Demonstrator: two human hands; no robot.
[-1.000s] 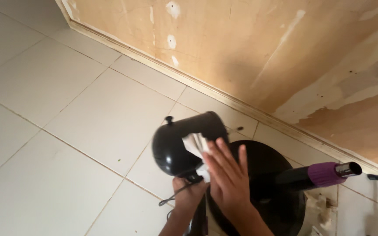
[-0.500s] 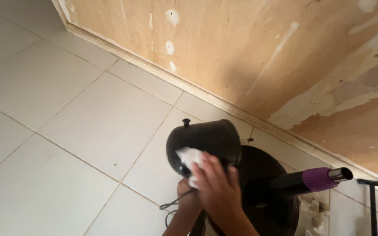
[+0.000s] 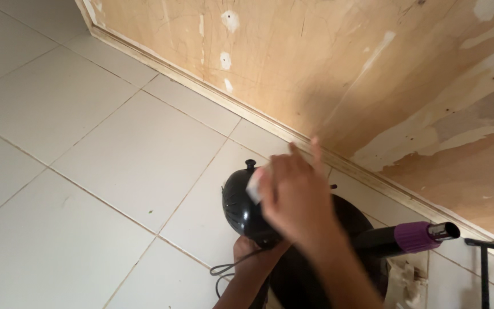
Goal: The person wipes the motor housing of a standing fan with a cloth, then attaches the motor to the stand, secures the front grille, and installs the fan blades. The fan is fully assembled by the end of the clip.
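A black rounded fan motor housing (image 3: 237, 205) with a small knob on top sits above the tiled floor. My right hand (image 3: 295, 194) lies over its top and far side, pressing a small white cloth (image 3: 254, 186) against it. My left hand (image 3: 250, 252) grips the neck just beneath the housing; a thin black cord (image 3: 222, 269) hangs by it. Behind the hands lies a round black base (image 3: 353, 213), partly hidden by my right forearm.
A black pole with a purple collar (image 3: 413, 237) and a metal tip juts to the right. A thin black stand (image 3: 483, 269) rises at the far right. Crumpled pale paper (image 3: 398, 281) lies on the floor. A patched wooden wall panel (image 3: 344, 68) with a skirting strip runs behind.
My right hand has slid with the cloth from the near face of the housing up over its top and far side. My left hand has kept its grip below.
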